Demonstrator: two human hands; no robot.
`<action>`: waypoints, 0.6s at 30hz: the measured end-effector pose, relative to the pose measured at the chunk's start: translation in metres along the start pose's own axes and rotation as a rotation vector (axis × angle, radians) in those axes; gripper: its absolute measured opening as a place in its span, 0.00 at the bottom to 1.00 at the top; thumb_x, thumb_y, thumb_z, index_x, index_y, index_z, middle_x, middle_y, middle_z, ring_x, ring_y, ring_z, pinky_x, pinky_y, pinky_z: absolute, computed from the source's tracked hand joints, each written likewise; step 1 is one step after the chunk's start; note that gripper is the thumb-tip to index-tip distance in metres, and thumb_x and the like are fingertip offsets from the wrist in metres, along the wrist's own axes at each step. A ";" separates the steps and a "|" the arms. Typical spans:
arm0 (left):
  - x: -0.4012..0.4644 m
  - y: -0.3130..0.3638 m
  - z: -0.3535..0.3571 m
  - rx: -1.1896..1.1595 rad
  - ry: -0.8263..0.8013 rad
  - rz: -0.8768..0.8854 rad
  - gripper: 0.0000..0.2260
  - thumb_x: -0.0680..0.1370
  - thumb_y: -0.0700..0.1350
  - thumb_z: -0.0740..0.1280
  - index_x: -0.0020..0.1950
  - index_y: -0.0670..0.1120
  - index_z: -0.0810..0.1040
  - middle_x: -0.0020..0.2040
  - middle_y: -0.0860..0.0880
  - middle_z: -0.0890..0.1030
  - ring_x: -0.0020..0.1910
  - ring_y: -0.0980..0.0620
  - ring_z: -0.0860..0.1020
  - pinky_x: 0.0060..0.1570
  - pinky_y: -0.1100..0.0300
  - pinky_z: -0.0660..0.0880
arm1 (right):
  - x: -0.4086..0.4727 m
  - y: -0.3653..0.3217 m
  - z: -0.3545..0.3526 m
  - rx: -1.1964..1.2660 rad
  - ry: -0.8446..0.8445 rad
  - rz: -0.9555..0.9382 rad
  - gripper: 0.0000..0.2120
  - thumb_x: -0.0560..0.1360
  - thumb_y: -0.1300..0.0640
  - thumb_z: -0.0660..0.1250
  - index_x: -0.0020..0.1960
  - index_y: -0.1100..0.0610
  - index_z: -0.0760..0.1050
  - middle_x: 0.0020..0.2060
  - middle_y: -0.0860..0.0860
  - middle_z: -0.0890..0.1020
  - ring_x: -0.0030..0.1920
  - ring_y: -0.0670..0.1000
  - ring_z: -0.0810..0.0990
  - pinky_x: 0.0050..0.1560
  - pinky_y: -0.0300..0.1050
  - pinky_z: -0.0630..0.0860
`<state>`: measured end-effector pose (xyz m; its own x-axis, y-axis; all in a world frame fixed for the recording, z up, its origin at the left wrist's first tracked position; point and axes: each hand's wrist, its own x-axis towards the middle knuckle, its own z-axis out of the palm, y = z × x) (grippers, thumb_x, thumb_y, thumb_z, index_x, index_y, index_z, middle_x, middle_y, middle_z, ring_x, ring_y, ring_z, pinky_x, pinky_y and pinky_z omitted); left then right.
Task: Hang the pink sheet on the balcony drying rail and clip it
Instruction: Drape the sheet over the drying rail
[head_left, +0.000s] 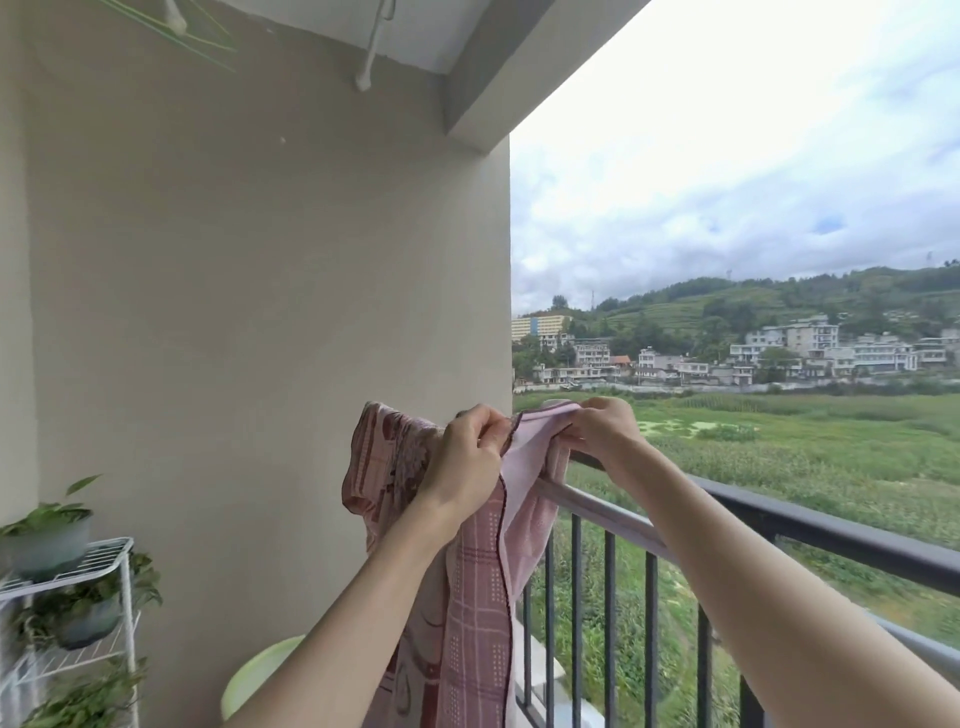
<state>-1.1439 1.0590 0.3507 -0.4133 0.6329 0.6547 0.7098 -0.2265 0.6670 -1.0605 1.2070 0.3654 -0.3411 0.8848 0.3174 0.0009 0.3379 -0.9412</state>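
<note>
Pink cloth, the pink sheet (470, 582), is held up near the wall, above the grey drying rail (613, 512). Its top edge is pinched by the left hand (467, 457) and the right hand (602, 431). If a pinch slips, the sheet could be dropped over the railing (831, 535). No clip can be seen. The sheet's bottom is cut off.

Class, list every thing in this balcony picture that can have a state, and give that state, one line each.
pink sheet: held up, bunched, hanging down, no clip seen
left hand: grips the sheet's edge
right hand: pinches the sheet's top edge
drying rail: bare to the right of the sheet
green basin: on the floor, contents hidden
potted plants: upright on the white rack
</note>
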 end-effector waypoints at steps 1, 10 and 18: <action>-0.001 0.009 0.007 -0.013 -0.028 -0.011 0.12 0.80 0.45 0.58 0.37 0.48 0.72 0.31 0.54 0.70 0.39 0.54 0.71 0.40 0.60 0.67 | -0.004 -0.007 -0.016 0.059 0.006 0.000 0.10 0.70 0.73 0.62 0.36 0.63 0.77 0.43 0.63 0.82 0.45 0.59 0.82 0.53 0.52 0.80; -0.044 0.083 0.021 0.010 -0.183 0.031 0.11 0.79 0.55 0.58 0.43 0.50 0.73 0.36 0.51 0.75 0.38 0.53 0.73 0.52 0.53 0.69 | -0.079 -0.040 -0.118 0.119 -0.113 -0.159 0.09 0.75 0.68 0.62 0.45 0.59 0.79 0.39 0.54 0.82 0.40 0.51 0.79 0.42 0.42 0.74; -0.079 0.126 0.061 0.037 -0.153 0.194 0.16 0.79 0.49 0.61 0.32 0.47 0.65 0.26 0.54 0.65 0.24 0.58 0.63 0.27 0.69 0.62 | -0.119 -0.038 -0.165 0.117 0.199 -0.121 0.12 0.76 0.65 0.63 0.59 0.63 0.77 0.51 0.55 0.80 0.52 0.53 0.78 0.60 0.49 0.75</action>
<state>-0.9870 1.0254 0.3612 -0.1782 0.6853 0.7062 0.7891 -0.3292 0.5186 -0.8648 1.1420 0.3826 -0.1404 0.8896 0.4346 -0.1414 0.4164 -0.8981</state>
